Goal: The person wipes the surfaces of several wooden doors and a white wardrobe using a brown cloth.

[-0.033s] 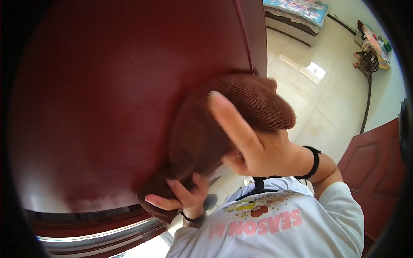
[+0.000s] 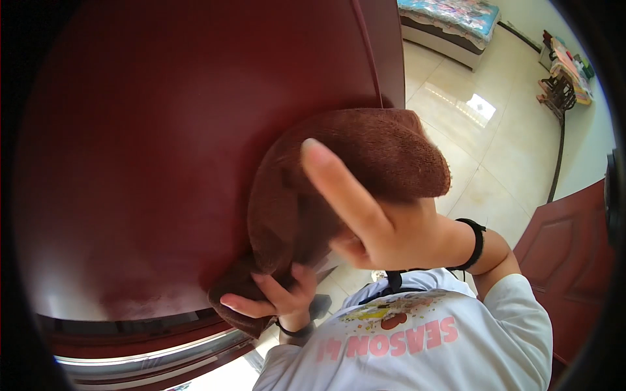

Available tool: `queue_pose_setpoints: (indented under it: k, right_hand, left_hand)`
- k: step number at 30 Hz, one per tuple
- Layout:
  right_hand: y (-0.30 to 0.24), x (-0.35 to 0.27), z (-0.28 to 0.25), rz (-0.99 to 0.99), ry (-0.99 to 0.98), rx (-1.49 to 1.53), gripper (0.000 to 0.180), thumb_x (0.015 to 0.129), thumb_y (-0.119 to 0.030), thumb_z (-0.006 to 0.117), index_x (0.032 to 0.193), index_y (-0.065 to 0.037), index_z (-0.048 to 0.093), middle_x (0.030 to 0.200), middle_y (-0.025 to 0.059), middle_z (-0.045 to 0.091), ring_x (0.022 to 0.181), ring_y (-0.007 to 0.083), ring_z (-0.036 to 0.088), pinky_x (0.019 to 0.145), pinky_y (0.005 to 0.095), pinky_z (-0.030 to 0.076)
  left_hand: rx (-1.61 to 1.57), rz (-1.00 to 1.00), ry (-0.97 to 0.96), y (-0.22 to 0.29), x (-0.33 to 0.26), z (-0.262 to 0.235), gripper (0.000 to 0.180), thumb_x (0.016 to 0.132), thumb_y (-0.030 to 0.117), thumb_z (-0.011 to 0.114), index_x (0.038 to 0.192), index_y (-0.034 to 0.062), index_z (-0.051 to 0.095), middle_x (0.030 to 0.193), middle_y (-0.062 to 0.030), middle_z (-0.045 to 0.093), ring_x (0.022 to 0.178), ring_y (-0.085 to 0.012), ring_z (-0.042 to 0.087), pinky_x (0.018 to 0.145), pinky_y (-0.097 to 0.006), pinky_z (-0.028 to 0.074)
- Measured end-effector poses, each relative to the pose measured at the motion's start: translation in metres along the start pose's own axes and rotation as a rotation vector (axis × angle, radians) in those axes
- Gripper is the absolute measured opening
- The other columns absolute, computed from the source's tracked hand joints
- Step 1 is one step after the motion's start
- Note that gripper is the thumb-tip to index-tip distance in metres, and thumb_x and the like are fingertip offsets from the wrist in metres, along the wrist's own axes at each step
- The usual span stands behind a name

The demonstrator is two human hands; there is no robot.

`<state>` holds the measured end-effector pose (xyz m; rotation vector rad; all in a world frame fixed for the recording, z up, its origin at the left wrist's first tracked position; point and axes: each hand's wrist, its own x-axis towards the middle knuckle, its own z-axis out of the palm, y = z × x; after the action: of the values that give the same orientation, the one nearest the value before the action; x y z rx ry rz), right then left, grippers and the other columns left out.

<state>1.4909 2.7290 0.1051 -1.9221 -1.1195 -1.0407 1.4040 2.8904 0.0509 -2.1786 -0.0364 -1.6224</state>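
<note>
A brown fuzzy cloth (image 2: 355, 163) is pressed against a dark red glossy door panel (image 2: 163, 143) that fills the left of the view. My right hand (image 2: 385, 221) holds the cloth's upper part, thumb sticking up, a black band on the wrist. Lower down, my left hand (image 2: 274, 296) grips the hanging bottom end of the cloth, fingers curled around it. Both hands are close to my chest, over my white printed shirt (image 2: 417, 345).
A metal strip and dark red frame (image 2: 150, 362) run along the bottom left. Shiny cream floor tiles (image 2: 469, 143) spread to the right. A bed with a patterned cover (image 2: 450, 19) stands far back, a small cluttered stand (image 2: 564, 85) at right, another dark red door (image 2: 574, 260) lower right.
</note>
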Motion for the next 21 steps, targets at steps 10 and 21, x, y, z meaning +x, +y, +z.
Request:
queue_pose_setpoints:
  k: [10, 21]
  right_hand:
    - [-0.004, -0.06, 0.017, 0.305, -0.099, 0.149, 0.05, 0.072, -0.004, 0.052, 0.12, 0.001, 0.041, 0.1, 0.0111, 0.058, 0.089, 0.0251, 0.056, 0.076, 0.0321, 0.043]
    - [-0.01, -0.057, 0.025, 0.228, -0.056, -0.034, 0.055, 0.068, -0.002, 0.055, 0.12, 0.003, 0.04, 0.107, 0.0135, 0.055, 0.095, 0.0247, 0.055, 0.079, 0.0331, 0.044]
  left_hand:
    - [-0.048, 0.019, -0.007, 0.0, -0.006, 0.005, 0.046, 0.082, 0.024, 0.044, 0.119, -0.0018, 0.043, 0.134, -0.0268, 0.017, 0.122, -0.0422, 0.021, 0.096, -0.051, 0.021]
    - [-0.045, -0.118, -0.13, 0.004, 0.001, -0.01, 0.05, 0.083, 0.034, 0.046, 0.121, 0.0012, 0.041, 0.133, -0.0322, 0.009, 0.122, -0.0468, 0.015, 0.094, -0.054, 0.023]
